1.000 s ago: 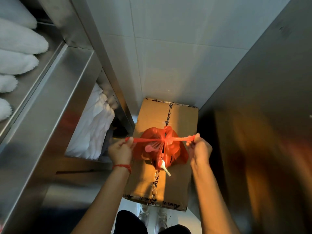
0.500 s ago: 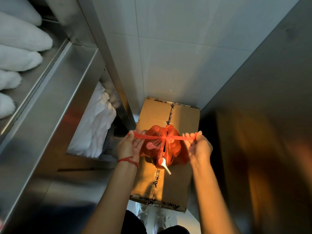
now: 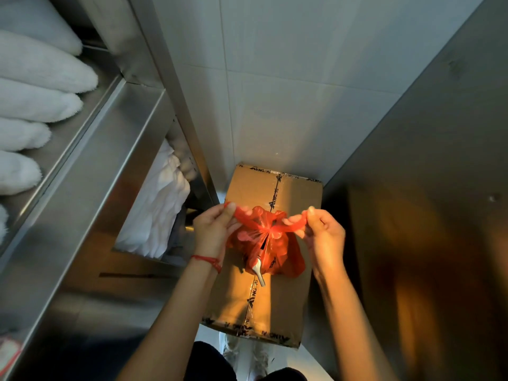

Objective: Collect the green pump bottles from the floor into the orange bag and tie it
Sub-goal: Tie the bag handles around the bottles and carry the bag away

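Note:
The orange bag (image 3: 270, 250) rests on a taped cardboard box (image 3: 261, 303), its mouth gathered into a knot at the top. My left hand (image 3: 213, 232) pinches the left handle strip of the bag, and my right hand (image 3: 323, 233) pinches the right strip. Both strips now curve slackly between the knot and my fingers. A white pump nozzle (image 3: 258, 273) pokes out through the bag's lower front. The bottles inside are hidden by the orange plastic.
A steel shelf unit (image 3: 90, 166) stands on the left with rolled white towels (image 3: 33, 105) on top and folded white cloth (image 3: 159, 210) below. A steel panel (image 3: 426, 188) closes the right side. A tiled wall (image 3: 288, 78) is behind the box. My shoes (image 3: 244, 353) show below.
The handle strips were pulled taut and straight sideways; now my hands have come inward and slightly up, and the strips hang slack in loops beside the knot.

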The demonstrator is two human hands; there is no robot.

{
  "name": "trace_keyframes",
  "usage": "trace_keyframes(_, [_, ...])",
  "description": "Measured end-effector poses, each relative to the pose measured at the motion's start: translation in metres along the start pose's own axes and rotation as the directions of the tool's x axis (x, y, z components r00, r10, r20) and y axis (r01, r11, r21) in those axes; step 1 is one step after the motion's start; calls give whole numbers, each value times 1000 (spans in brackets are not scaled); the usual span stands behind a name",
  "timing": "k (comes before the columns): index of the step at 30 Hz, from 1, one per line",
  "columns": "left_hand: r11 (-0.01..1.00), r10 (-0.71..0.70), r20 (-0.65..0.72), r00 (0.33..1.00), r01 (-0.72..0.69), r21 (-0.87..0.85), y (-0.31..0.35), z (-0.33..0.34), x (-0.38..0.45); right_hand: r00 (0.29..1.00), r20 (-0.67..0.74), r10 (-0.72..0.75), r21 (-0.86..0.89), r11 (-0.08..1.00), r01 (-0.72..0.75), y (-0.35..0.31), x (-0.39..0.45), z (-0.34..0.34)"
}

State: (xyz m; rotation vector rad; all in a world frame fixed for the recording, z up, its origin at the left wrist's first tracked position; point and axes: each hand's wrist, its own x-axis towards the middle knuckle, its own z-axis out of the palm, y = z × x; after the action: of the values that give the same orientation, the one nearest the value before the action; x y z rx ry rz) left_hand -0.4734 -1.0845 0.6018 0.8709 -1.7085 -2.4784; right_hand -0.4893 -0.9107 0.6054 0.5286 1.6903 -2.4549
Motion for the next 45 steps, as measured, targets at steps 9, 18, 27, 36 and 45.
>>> trace_keyframes(9, [881, 238, 258, 936, -320, 348, 11, 48, 12, 932, 174, -319, -393, 845, 362, -14, 6, 27])
trace_keyframes(18, [913, 25, 364, 931, -170, 370, 2, 41, 10, 944, 127, -305, -377, 865, 331, -8, 11, 30])
trace_keyframes(27, [884, 18, 371, 929, -188, 428, 9, 36, 12, 972, 186, -145, -312, 929, 198, -8, 18, 27])
trace_keyframes(36, [852, 125, 267, 956, -241, 465, 12, 34, 15, 902, 422, 91, -293, 955, 41, 10, 13, 14])
trace_keyframes(45, [831, 195, 327, 925, -333, 446, 21, 35, 9, 907, 410, 95, -412, 907, 91, 16, 15, 25])
